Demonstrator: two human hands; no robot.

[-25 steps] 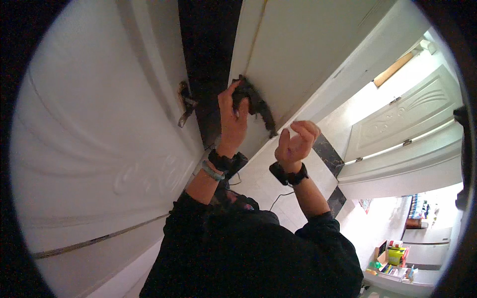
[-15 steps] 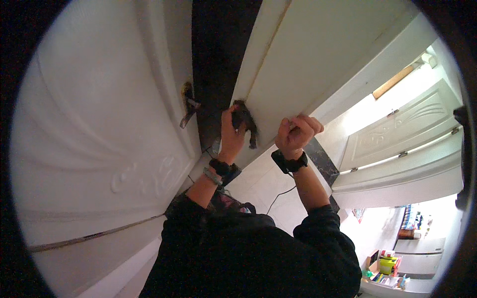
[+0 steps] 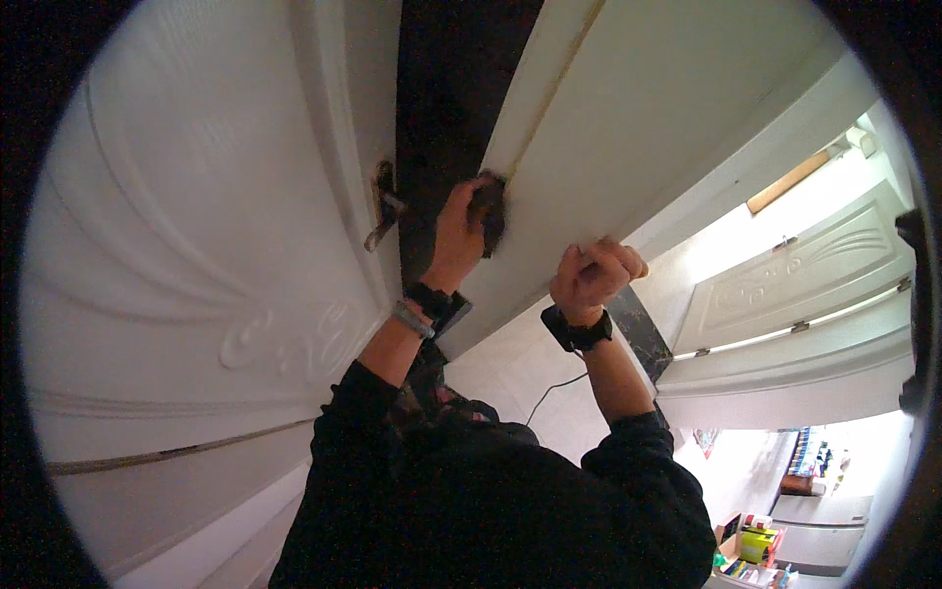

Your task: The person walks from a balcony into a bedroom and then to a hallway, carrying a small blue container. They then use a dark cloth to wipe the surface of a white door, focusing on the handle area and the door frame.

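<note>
Single head-worn fisheye view, looking steeply down the person's own torso and out along both raised forearms, which are coming in from the lower edge. It is sitting close: the left hand (image 3: 459, 231) and right hand (image 3: 592, 277) are filling the centre. White door (image 3: 196, 245) is curving across the frame left of the left hand, another door leaf (image 3: 667, 108) above the right hand. Dark rim is vignetting the corners. No second view.
</note>
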